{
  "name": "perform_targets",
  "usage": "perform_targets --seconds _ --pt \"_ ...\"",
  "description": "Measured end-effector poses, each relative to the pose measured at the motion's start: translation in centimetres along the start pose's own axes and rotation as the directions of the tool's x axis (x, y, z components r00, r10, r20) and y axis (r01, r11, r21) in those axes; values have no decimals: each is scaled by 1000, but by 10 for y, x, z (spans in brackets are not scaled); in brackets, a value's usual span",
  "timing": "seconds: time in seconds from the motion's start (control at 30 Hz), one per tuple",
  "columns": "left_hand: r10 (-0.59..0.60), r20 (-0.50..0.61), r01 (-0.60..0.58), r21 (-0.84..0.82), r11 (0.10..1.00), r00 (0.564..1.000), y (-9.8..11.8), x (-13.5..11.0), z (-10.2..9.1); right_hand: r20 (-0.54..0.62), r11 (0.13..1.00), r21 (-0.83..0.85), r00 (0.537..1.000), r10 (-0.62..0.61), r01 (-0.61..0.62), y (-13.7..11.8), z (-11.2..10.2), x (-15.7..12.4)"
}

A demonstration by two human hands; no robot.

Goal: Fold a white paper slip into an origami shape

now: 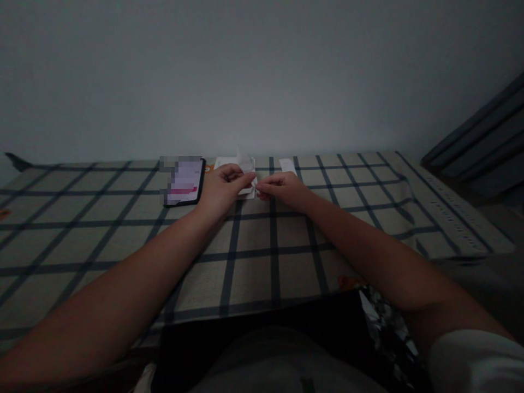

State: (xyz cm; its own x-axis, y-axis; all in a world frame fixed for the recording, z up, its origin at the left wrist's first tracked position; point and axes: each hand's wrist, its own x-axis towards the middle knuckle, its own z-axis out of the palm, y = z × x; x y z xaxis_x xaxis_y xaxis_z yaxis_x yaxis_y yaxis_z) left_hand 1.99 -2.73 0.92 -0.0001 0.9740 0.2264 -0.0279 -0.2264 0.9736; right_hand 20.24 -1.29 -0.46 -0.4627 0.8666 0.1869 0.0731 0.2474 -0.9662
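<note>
My left hand (228,184) is closed, thumb and fingers pinched together, at the far side of the table. Facing it, my right hand (282,188) pinches too, its fingertips almost meeting the left thumb. Between the two sets of fingertips is a small thin white piece (254,186), too dim to name. Behind and under my left hand lies a flat white packet (223,161) with a bit of orange at its left. A thin, see-through white sheet (244,159) sticks up from it. Just beyond my right hand lies a white paper slip (287,165).
A phone (186,180) with a lit screen lies left of my left hand. The checked tablecloth (254,278) covers the table, which meets a plain wall (262,76) at the back. A dark curtain (483,136) hangs at the right.
</note>
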Motion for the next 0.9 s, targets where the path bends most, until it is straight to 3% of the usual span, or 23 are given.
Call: perform_targets --seconds 0.4,0.7,0.9 --pt "53 -27 -52 3 999 998 -1 -1 2 -15 1000 -11 1000 18 -18 -4 3 1" --pt "77 -104 -79 -11 997 992 -1 3 -2 -24 998 -49 999 -48 47 -5 5 -2" --pt "83 -93 -86 -31 996 992 -2 5 -2 -28 996 -65 998 -56 54 -4 5 -2"
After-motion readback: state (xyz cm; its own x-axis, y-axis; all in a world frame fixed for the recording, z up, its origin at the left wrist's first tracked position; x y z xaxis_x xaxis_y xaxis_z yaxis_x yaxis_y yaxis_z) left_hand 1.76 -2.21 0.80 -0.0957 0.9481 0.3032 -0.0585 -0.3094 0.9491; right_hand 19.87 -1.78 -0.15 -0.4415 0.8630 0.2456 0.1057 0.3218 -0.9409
